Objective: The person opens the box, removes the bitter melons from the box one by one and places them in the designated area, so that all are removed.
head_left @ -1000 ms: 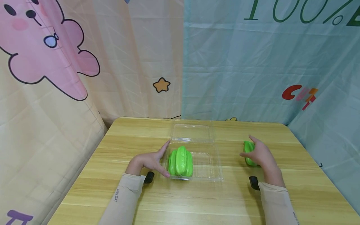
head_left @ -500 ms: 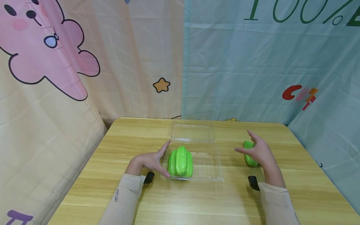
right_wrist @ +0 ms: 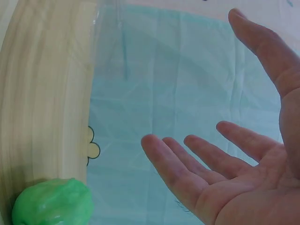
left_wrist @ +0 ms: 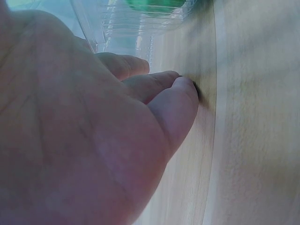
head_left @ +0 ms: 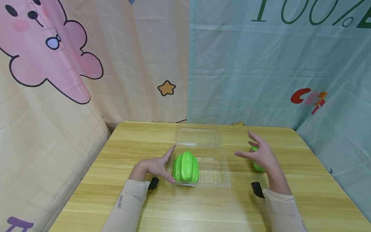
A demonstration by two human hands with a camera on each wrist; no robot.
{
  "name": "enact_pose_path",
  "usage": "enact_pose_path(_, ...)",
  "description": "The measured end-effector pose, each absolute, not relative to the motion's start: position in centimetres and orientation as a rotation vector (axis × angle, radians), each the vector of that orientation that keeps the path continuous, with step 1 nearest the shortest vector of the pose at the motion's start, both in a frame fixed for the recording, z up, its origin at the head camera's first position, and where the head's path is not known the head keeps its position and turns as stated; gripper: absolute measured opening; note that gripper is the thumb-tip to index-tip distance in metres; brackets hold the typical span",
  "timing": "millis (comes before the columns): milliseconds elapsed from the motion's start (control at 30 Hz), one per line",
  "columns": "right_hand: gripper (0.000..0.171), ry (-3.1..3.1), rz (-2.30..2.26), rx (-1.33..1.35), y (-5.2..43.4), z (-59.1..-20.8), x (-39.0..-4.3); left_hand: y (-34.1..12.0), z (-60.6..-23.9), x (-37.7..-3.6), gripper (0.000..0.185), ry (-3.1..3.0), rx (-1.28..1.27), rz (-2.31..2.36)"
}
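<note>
A clear plastic clamshell box [head_left: 215, 175] lies open on the wooden table [head_left: 203, 206], its lid [head_left: 197, 137] folded back. A ribbed green toy fruit [head_left: 186, 167] sits in the left part of its tray. My left hand [head_left: 157, 167] rests on the table with straight fingers against the tray's left wall [left_wrist: 136, 33]. My right hand [head_left: 259, 154] hovers above the table with fingers spread, holding nothing. A second green toy fruit [head_left: 255, 166] lies on the table behind it, partly hidden, and shows again as the green fruit [right_wrist: 51, 201] in the right wrist view.
Printed curtains hang close behind and beside the table: a peach one with a pink cartoon [head_left: 46, 58] at left, a teal one [head_left: 275, 64] at back and right. Bare wood stretches across the front of the table.
My right hand has lifted off the second green fruit and moved up and left with fingers spread. The left hand and the box have stayed still.
</note>
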State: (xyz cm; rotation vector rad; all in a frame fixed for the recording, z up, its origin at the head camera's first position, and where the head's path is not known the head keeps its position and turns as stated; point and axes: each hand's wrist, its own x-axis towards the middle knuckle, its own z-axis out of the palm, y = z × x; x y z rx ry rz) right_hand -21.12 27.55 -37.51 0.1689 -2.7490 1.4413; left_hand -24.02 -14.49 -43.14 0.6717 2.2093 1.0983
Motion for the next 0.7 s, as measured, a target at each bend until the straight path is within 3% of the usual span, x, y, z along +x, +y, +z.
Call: enact_pose_path(700, 0.105, -2.681, 1.728, 0.422, 23.9, -38.1, -20.9, -14.5, -43.4, -24.2, 0.146, 2.207, 0.672, 1.098)
